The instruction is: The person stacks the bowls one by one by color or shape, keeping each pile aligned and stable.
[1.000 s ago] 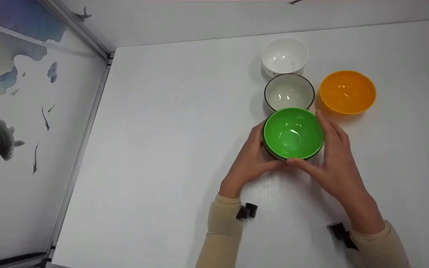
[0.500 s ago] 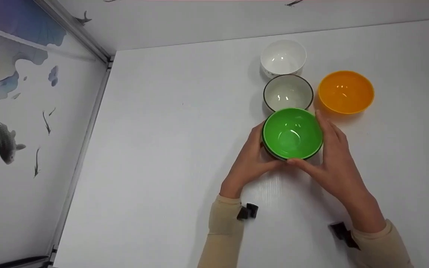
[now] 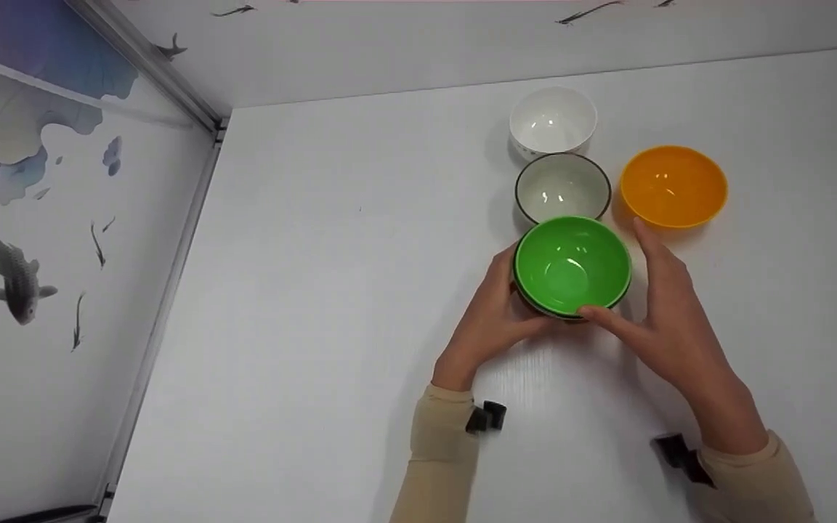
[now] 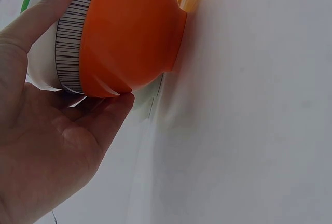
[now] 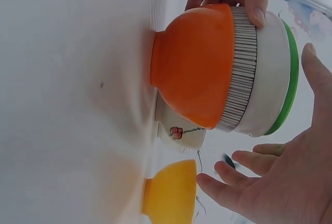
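Observation:
A stack of nested bowls stands in front of me, its foot right at the tabletop. On top is a green bowl [image 3: 572,265]; under it shows a white bowl [image 5: 272,73], then a black-striped band [image 5: 243,71] above the orange bowl [image 5: 194,63] at the bottom. My left hand [image 3: 487,312] grips the stack from the left, thumb on its near side and fingers beneath the curve of the orange bowl. My right hand [image 3: 669,312] is spread beside the stack. Its fingers stand apart from the bowls, and its thumb overlaps the green rim in the head view.
Just beyond the stack sits a grey-white bowl [image 3: 562,181] with a dark rim, and behind that a white bowl [image 3: 553,120]. A yellow-orange bowl [image 3: 673,185] stands to the right. Side panel [image 3: 48,290] with painted fish borders the white table [image 3: 302,305] on the left.
My right hand has loosened from the stack, its fingers shifting right, away from the green bowl. The left hand keeps its grip. The head view has tilted slightly.

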`<state>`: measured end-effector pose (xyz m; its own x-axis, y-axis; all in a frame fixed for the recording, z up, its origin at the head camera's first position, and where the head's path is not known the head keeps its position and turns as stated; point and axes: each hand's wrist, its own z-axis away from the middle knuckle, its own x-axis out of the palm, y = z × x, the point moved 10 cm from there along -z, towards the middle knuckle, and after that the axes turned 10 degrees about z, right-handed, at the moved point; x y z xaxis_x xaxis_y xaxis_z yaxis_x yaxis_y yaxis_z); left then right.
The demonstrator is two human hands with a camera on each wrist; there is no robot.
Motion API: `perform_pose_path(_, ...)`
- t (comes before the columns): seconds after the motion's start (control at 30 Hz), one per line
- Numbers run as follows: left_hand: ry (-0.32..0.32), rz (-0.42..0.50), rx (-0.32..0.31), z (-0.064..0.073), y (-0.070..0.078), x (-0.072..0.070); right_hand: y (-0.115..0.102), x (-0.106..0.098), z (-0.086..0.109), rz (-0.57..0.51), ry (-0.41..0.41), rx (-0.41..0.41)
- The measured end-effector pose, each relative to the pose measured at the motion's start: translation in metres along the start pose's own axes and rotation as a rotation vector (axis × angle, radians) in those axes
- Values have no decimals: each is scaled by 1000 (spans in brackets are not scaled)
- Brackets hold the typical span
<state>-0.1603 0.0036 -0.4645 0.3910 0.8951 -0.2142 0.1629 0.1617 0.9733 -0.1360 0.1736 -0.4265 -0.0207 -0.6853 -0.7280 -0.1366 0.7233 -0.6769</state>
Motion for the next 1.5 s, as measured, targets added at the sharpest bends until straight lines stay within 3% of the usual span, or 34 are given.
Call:
perform_pose_path(0.33,16,34,-29,1,-4,-2,10,-15,-2,-14,36,32)
perform_pose_path(0.57,16,40,-52,0,-4,-1,21,-33,-5,-77,137,44)
perform_pose_path(0.93,6,25,-42,0,-3,0,40,-53,-24,7,258,123)
perform_pose_path(1.23,4,9,-49,0,-3,-1,57,-53,-43,101,233,201)
perform_pose_path(1.5,2,1,-39,0,-3,0,76,-48,-55,101,163,280)
